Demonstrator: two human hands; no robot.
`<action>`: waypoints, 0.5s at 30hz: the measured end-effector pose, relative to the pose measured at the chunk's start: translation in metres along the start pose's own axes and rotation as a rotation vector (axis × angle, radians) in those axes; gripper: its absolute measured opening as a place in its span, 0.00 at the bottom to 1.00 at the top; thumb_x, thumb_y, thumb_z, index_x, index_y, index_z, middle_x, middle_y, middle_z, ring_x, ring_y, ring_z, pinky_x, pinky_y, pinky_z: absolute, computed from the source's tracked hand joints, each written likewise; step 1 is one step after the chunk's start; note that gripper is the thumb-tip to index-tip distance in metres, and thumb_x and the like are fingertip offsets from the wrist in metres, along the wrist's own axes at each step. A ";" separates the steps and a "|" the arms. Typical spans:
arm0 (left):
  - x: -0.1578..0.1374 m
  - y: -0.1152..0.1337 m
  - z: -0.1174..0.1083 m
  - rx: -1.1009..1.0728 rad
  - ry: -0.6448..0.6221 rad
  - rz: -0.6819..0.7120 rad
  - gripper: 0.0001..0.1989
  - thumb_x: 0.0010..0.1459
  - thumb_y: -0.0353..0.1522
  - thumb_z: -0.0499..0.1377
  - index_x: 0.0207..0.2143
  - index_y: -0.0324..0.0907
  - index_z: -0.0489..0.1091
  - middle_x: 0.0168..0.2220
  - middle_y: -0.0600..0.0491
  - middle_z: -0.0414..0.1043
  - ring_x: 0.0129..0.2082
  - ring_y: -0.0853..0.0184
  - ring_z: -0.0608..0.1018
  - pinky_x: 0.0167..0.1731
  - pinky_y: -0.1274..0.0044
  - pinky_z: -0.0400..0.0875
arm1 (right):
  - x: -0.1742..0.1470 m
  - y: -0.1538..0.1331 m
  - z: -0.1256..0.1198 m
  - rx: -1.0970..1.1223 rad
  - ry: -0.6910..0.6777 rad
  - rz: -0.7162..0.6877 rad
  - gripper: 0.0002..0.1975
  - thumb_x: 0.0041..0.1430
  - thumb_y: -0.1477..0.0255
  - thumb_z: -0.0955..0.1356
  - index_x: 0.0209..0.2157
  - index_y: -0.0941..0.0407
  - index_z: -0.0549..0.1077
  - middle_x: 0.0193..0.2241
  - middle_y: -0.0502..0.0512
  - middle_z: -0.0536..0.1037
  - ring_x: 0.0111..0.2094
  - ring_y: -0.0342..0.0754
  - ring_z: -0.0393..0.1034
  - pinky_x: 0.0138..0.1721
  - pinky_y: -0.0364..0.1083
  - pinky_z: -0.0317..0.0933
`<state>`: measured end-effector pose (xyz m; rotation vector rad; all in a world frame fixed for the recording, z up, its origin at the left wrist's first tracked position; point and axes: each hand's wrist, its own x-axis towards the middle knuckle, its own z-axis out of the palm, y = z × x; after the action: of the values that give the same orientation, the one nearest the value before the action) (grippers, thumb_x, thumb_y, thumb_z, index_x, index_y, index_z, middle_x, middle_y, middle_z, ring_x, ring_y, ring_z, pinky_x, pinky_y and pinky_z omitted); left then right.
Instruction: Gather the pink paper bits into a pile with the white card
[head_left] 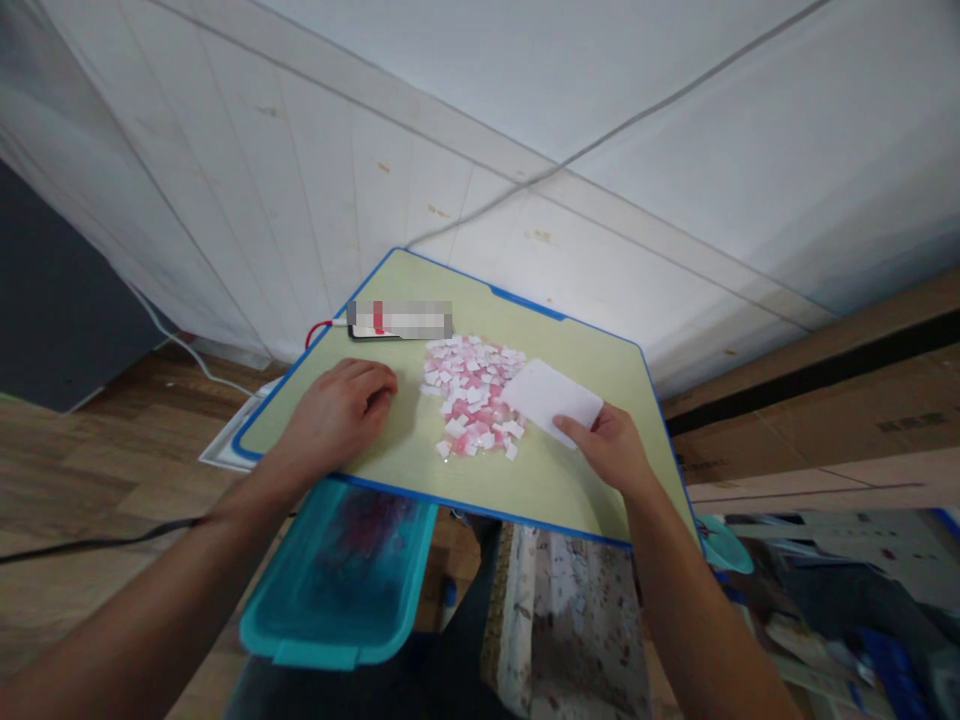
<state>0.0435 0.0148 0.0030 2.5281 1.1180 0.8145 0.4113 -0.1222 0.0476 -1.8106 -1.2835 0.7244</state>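
Observation:
My right hand pinches a white card by its near right corner, thumb on top. The card's left edge touches a loose pile of small white and pink pieces in the middle of the tabletop. Some pieces look like little paper squares, others pink and glossy. Left of the pile, my left hand rests on the board with its fingers curled inward. Whether those fingers hold anything is hidden.
The pale yellow table has a blue rim. A phone with a red and white cable lies at its back left. Below the front edge sits a teal plastic bin. A white wall stands behind, cardboard boxes at right.

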 end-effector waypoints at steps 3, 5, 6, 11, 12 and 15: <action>0.000 0.001 -0.001 -0.006 0.002 0.001 0.12 0.65 0.32 0.52 0.42 0.43 0.76 0.47 0.47 0.80 0.51 0.57 0.77 0.57 0.64 0.70 | -0.010 0.001 -0.002 0.059 0.067 0.007 0.25 0.53 0.59 0.77 0.49 0.59 0.82 0.46 0.60 0.85 0.42 0.58 0.80 0.44 0.54 0.73; 0.000 0.001 -0.001 -0.010 0.000 -0.006 0.12 0.64 0.32 0.53 0.42 0.44 0.76 0.48 0.47 0.80 0.52 0.57 0.77 0.57 0.64 0.70 | -0.018 0.003 -0.004 0.073 0.017 0.027 0.25 0.52 0.59 0.78 0.48 0.58 0.82 0.46 0.60 0.85 0.42 0.59 0.80 0.45 0.54 0.73; 0.000 0.001 -0.001 -0.010 -0.001 -0.012 0.12 0.64 0.32 0.53 0.42 0.44 0.76 0.48 0.48 0.80 0.52 0.57 0.77 0.58 0.64 0.70 | -0.022 0.004 -0.005 0.057 -0.007 0.036 0.24 0.52 0.58 0.78 0.47 0.58 0.82 0.45 0.60 0.85 0.42 0.59 0.80 0.45 0.55 0.73; 0.000 0.002 -0.001 -0.005 -0.007 -0.018 0.12 0.64 0.32 0.52 0.41 0.45 0.75 0.49 0.49 0.80 0.52 0.58 0.77 0.59 0.65 0.69 | -0.034 0.010 -0.013 0.010 0.151 0.075 0.25 0.53 0.58 0.77 0.48 0.59 0.82 0.46 0.61 0.85 0.43 0.59 0.80 0.46 0.55 0.72; 0.001 0.002 -0.001 -0.001 -0.010 -0.022 0.12 0.64 0.33 0.52 0.41 0.45 0.75 0.49 0.49 0.79 0.52 0.58 0.77 0.59 0.65 0.69 | -0.036 0.012 -0.014 0.027 0.181 0.081 0.25 0.53 0.58 0.77 0.48 0.59 0.82 0.46 0.61 0.85 0.43 0.59 0.80 0.46 0.55 0.72; 0.001 0.001 0.000 0.013 -0.019 -0.039 0.12 0.64 0.33 0.52 0.41 0.46 0.75 0.48 0.50 0.79 0.52 0.58 0.77 0.59 0.66 0.68 | -0.044 0.017 -0.018 0.039 0.143 0.091 0.25 0.53 0.58 0.77 0.48 0.59 0.82 0.46 0.60 0.85 0.43 0.59 0.80 0.46 0.54 0.72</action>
<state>0.0448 0.0145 0.0040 2.5113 1.1666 0.7743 0.4205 -0.1716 0.0432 -1.8638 -1.0931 0.6522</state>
